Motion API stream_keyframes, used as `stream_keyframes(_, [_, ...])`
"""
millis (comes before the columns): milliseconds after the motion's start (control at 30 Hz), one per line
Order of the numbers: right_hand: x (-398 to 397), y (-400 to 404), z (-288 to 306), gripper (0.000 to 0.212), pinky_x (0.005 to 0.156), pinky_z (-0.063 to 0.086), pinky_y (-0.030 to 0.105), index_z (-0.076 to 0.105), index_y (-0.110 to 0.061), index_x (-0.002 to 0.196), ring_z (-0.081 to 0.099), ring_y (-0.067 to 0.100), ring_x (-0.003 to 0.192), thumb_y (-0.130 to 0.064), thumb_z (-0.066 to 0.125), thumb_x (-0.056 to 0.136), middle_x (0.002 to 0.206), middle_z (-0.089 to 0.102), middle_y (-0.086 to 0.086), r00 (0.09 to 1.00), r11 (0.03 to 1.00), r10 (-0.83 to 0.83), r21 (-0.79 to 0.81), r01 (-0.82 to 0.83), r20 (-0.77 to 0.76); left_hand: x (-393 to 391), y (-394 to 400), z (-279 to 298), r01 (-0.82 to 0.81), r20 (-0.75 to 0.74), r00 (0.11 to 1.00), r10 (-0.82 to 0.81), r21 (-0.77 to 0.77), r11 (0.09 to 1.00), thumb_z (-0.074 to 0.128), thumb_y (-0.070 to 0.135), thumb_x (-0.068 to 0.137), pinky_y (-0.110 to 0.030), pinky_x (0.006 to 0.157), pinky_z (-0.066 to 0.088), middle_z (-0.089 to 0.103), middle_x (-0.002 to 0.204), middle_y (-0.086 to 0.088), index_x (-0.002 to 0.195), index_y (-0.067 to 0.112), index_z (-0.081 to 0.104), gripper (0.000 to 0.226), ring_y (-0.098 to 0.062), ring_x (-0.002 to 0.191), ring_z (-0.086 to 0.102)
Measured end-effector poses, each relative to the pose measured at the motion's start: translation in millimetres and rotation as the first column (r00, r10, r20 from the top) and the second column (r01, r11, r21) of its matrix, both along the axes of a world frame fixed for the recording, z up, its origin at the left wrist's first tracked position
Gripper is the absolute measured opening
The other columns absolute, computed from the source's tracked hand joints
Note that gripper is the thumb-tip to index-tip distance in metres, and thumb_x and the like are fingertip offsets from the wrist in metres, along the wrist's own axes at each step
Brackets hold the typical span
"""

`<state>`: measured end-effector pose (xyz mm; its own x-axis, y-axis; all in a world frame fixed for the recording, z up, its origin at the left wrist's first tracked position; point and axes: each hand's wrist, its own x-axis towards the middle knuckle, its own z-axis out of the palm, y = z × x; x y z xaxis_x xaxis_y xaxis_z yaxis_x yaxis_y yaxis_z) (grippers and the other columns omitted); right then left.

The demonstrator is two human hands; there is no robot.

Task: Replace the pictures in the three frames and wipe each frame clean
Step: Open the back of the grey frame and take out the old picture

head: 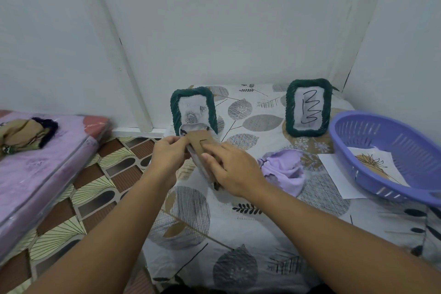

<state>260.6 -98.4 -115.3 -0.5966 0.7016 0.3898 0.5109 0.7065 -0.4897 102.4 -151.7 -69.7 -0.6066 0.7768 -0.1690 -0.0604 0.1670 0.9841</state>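
You are kneeling at a bed [238, 234] spread with a leaf-print sheet, a purple basket [391, 157] at its right edge holding one printed picture [372, 162], and a lilac cloth [284, 167] bunched just beside your right hand [233, 172]. Two green woven frames [193, 112] stand upright further back. The third frame [202, 150] is held above the sheet between both hands, brown backing board up. You seem to be working the backing, so the next move calls for easing it free. Your left hand [167, 150] fingers [176, 142] pinch its near edge; your right fingers lie curled over the board, pressing it.
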Motion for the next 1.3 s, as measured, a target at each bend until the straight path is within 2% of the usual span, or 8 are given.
stream_keyframes(233, [10.5,25.8,-19.5,0.060,0.108,0.041,0.047,0.038,-0.027,0.151,0.046,0.031,0.129,-0.052,0.053,0.099,0.141,0.044,0.010,0.960,0.890,-0.273,-0.396,0.227,-0.063,-14.2,4.8,-26.0,0.071,0.160,0.986,-0.055,-0.095,0.993,0.062,0.016,0.100,-0.023,0.051,0.033,0.048,0.056,0.001,0.074,0.016,0.058,0.026,-0.012,0.051,0.038])
stream_keyframes(367, [21.0,36.1,-30.6,0.059,0.101,0.048,0.040,0.047,-0.022,0.145,0.059,0.028,0.123,-0.051,0.062,0.095,0.135,0.062,0.006,0.966,0.796,-0.257,-0.566,0.212,0.000,-17.5,13.7,-42.9,0.134,0.177,0.978,-0.107,-0.151,0.979,0.064,0.021,0.099,-0.024,0.059,0.040,0.057,0.075,-0.004,0.082,0.019,0.062,0.017,-0.013,0.063,0.047])
stream_keyframes(600, [34.1,42.6,-36.6,0.059,0.096,0.051,0.037,0.055,-0.019,0.137,0.063,0.023,0.114,-0.052,0.068,0.090,0.128,0.067,0.003,0.960,0.799,-0.272,-0.540,0.264,0.067,-15.8,25.1,-65.9,0.121,-0.066,0.989,-0.136,-0.197,0.973,0.070,0.022,0.096,-0.027,0.053,0.037,0.060,0.076,-0.011,0.090,0.000,0.070,0.023,-0.018,0.057,0.046])
stream_keyframes(700, [38.3,43.8,-35.0,0.054,0.091,0.050,0.035,0.058,-0.015,0.131,0.063,0.023,0.107,-0.048,0.070,0.090,0.120,0.068,0.003,0.956,0.814,-0.274,-0.503,0.290,0.108,-14.0,30.6,-71.8,0.045,-0.298,0.948,-0.115,-0.233,0.971,0.079,0.031,0.086,-0.035,0.079,0.056,0.072,0.090,-0.001,0.098,0.018,0.071,0.019,-0.022,0.083,0.066])
stream_keyframes(767, [39.8,43.6,-35.1,0.050,0.087,0.051,0.036,0.061,-0.012,0.122,0.063,0.023,0.102,-0.047,0.073,0.088,0.112,0.068,0.004,0.949,0.824,-0.285,-0.471,0.315,0.137,-8.6,30.4,-70.8,0.035,-0.413,0.897,-0.155,-0.283,0.958,0.076,0.032,0.089,-0.037,0.088,0.054,0.070,0.103,-0.001,0.111,0.022,0.067,0.026,-0.022,0.097,0.066])
stream_keyframes(1000, [39.6,50.1,-41.8,0.047,0.069,0.038,0.030,0.066,-0.014,0.092,0.061,0.026,0.092,-0.057,0.076,0.077,0.099,0.068,0.009,0.927,0.845,-0.267,-0.399,0.357,0.263,-6.3,29.8,-78.3,0.032,-0.593,0.756,-0.277,-0.390,0.920,0.070,0.021,0.094,-0.028,0.075,0.054,0.074,0.105,-0.006,0.114,0.014,0.073,0.021,-0.020,0.091,0.067])
stream_keyframes(1133, [40.2,49.6,-37.6,0.058,0.085,0.049,0.034,0.063,-0.012,0.116,0.060,0.026,0.106,-0.054,0.078,0.078,0.115,0.065,0.010,0.930,0.843,-0.246,-0.413,0.344,0.272,-2.9,29.0,-75.7,0.026,-0.632,0.715,-0.299,-0.403,0.915,0.067,0.017,0.096,-0.017,0.052,0.044,0.072,0.099,-0.006,0.116,0.011,0.073,0.021,-0.012,0.069,0.061])
stream_keyframes(1300, [41.7,50.4,-32.8,0.071,0.099,0.048,0.036,0.054,-0.014,0.138,0.058,0.026,0.119,-0.048,0.079,0.081,0.133,0.062,0.010,0.941,0.828,-0.231,-0.459,0.323,0.246,-1.1,30.1,-73.9,0.031,-0.659,0.682,-0.318,-0.408,0.912,0.066,0.017,0.097,-0.022,0.061,0.052,0.072,0.113,-0.010,0.123,0.010,0.071,0.027,-0.014,0.077,0.061])
